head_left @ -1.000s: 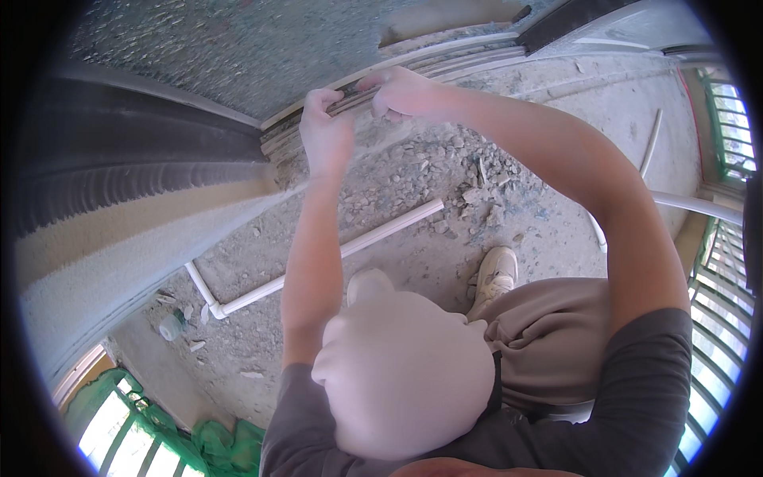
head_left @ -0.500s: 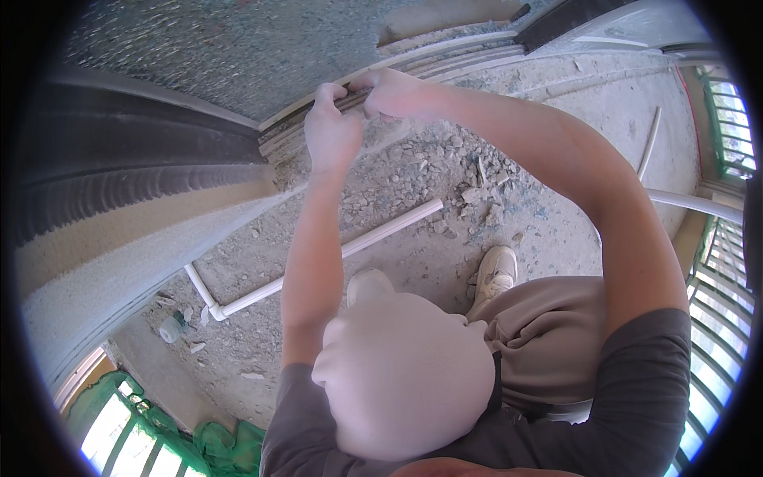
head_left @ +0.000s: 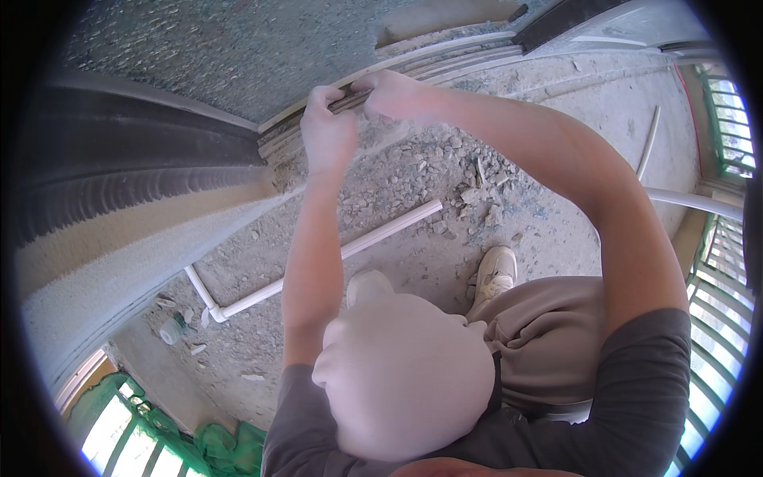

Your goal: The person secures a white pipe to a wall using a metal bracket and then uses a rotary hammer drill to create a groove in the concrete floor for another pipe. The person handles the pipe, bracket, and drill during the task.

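A long ribbed metal track (head_left: 453, 65), like the sill of a sliding door or window, runs across the top of the view. My left hand (head_left: 328, 135) is closed on it, thumb and forefinger bent over its edge. Just to the right, my right hand (head_left: 393, 95) grips the same track with curled fingers, its fingertips partly hidden. A short dark stretch of the track shows between the two hands. Whether a small loose piece is also in the fingers cannot be seen.
Broken rubble (head_left: 469, 171) covers the floor below the track. A white angled pipe (head_left: 381, 232) lies near my shoes (head_left: 497, 270). At left stands a dark frame (head_left: 135, 127) against a wall. Green netting (head_left: 226, 445) hangs at lower left; green railings (head_left: 723, 310) stand at right.
My left hand has shifted slightly left along the track, widening the gap between the hands a little. My right hand stays almost in place.
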Available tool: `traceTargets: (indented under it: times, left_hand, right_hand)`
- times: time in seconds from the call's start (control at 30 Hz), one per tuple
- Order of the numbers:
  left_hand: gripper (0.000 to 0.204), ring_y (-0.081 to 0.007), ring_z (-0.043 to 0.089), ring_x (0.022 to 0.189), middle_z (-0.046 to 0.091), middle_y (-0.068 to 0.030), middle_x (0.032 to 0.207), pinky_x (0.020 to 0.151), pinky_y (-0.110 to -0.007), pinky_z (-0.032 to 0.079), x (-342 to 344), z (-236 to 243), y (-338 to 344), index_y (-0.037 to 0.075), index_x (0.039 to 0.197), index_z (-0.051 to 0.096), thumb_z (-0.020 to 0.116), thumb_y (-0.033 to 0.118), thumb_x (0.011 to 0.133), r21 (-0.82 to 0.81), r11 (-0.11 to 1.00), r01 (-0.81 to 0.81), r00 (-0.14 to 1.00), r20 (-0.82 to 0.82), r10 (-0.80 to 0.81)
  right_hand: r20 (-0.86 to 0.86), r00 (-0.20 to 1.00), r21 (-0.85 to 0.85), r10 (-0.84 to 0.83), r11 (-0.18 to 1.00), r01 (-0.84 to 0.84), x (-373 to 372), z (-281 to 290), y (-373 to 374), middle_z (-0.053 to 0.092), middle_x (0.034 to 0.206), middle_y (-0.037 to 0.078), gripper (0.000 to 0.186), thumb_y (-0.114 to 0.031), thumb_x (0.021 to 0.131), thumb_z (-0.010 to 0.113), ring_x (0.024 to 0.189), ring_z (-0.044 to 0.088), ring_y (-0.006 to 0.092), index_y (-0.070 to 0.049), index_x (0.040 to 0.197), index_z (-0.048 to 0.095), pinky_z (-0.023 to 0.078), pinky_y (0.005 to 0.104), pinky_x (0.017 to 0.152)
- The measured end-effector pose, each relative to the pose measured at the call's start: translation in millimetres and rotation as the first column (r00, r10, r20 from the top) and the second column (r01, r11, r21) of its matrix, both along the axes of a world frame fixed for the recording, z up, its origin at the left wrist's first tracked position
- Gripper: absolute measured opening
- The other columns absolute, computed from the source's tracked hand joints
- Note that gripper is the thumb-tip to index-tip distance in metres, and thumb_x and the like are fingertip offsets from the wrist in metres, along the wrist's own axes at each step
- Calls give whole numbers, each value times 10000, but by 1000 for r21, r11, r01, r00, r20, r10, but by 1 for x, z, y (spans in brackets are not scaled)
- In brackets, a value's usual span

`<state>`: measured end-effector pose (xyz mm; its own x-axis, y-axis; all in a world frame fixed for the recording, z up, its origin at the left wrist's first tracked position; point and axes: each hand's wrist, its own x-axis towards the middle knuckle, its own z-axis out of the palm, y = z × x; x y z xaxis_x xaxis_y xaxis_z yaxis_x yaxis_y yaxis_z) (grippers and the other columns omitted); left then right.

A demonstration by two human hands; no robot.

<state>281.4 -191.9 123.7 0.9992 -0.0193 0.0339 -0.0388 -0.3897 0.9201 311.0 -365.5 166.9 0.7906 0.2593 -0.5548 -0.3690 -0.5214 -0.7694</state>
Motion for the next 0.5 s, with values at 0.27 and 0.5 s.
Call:
traceTargets:
  times: [0.27,0.5]
  left_hand:
    - [344,-129,623,701,719,-125,1082,587,-291,475,9,-20,7,-18,1152,646,619,-43,810,-149,989,-7,997,-71,-4]
    - [329,-263,726,969,739,-173,1123,890,-365,558,-1,-1,1,-25,1152,661,637,-17,824,30,999,-28,999,40,27]
  right_hand:
    - [-145,984,206,-106,969,134,-2,7,-5,632,858,63,759,-33,762,719,634,568,134,35,1503,568,395,279,505]
    - [-117,982,156,-149,974,167,0,3,-2,666,879,98,740,-48,757,727,635,588,149,74,1472,581,417,298,516]
